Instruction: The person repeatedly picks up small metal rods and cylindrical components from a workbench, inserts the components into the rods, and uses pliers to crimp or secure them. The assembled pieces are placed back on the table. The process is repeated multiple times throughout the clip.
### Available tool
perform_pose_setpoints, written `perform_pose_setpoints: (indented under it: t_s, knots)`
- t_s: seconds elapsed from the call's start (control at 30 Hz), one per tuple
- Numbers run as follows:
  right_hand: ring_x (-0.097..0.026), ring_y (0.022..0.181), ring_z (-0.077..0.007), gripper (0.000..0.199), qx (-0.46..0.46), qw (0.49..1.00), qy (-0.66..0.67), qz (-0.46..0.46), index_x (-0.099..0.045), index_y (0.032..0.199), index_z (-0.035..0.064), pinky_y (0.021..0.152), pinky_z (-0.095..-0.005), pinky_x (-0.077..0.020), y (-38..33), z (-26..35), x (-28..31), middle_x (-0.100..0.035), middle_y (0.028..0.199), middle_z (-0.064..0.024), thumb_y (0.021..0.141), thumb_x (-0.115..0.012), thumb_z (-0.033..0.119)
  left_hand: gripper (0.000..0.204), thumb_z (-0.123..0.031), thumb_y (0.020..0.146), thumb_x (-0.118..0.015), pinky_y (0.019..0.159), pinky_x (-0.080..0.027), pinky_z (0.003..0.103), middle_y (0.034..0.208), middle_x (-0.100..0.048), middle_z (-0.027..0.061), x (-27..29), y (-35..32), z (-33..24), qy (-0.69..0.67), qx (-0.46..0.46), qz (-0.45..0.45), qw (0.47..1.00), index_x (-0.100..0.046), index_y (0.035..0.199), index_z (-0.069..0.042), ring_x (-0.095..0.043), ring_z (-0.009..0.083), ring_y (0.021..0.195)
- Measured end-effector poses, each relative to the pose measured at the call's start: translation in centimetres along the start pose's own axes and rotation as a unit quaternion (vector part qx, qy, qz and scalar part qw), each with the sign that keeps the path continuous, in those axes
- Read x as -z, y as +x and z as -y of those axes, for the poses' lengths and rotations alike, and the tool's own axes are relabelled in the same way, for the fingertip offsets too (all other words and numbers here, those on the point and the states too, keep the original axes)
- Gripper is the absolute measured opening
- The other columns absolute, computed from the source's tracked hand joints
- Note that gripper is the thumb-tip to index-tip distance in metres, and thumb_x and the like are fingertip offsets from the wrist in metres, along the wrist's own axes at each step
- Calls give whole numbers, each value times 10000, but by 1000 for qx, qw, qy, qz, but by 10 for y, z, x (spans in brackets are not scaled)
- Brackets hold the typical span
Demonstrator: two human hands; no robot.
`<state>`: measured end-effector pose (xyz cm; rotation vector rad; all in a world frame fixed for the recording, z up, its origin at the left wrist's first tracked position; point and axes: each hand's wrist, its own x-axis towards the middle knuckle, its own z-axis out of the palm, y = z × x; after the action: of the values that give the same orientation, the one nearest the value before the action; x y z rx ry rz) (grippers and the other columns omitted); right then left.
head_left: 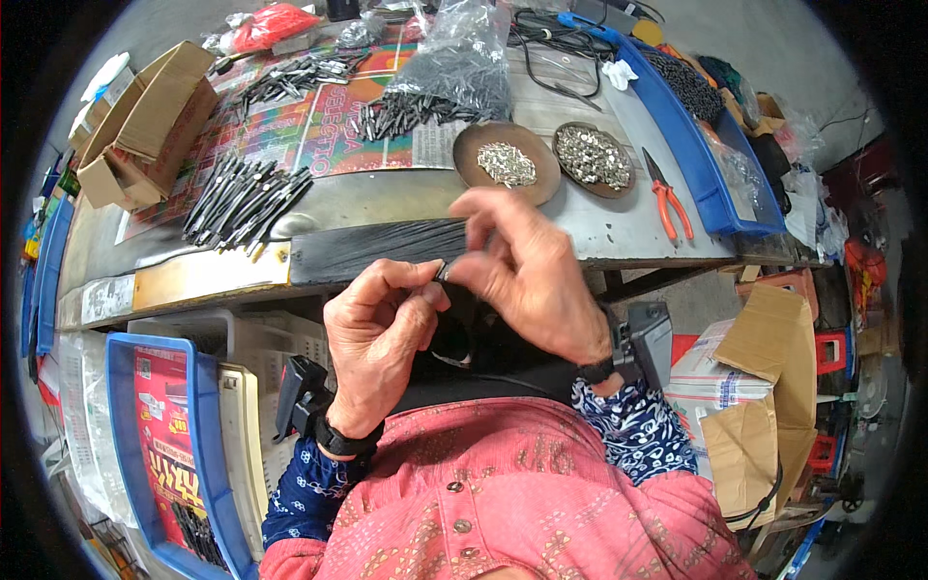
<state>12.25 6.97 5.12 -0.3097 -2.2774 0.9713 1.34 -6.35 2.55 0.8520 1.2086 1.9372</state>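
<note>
Pinching a dark piece (442, 272), left fingers (404, 275) meet; right fingers (491, 205) curve apart; two dishes (547, 178) hold silvery bits (507, 165).

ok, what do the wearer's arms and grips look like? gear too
Left grip and right grip: both ungloved. Left wrist: black strap with a boxy black module. Right wrist: dark band with a boxy dark-grey module. Forearms: navy left sleeve and blue right sleeve, both white-patterned, emerging from a pink patterned top.
</note>
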Motion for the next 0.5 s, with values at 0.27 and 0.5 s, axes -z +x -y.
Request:
perform_pose_setpoints:
  t_s: [0.27, 0.5]
  knots:
    - [-595, 714, -237, 283, 19, 996, -79, -27, -593, 998, 6, 622, -333, -471, 35, -12, 5, -596, 828, -114, 857, -687, 232, 145, 48, 896, -572, 463, -332, 180, 782, -637, 49, 12, 1, 1, 15, -18, -15, 1000, -636, 1021, 9, -452, 37, 532]
    - [-584, 860, -292, 152, 110, 954, -279, 17, -670, 922, 46, 747, -384, -476, 95, -52, 5, -602, 866, -118, 831, -645, 166, 143, 36, 903, -578, 479, -349, 177, 791, -642, 45, 27, 7, 2, 9, -18, -45, 999, -635, 1032, 12, -458, 28, 543]
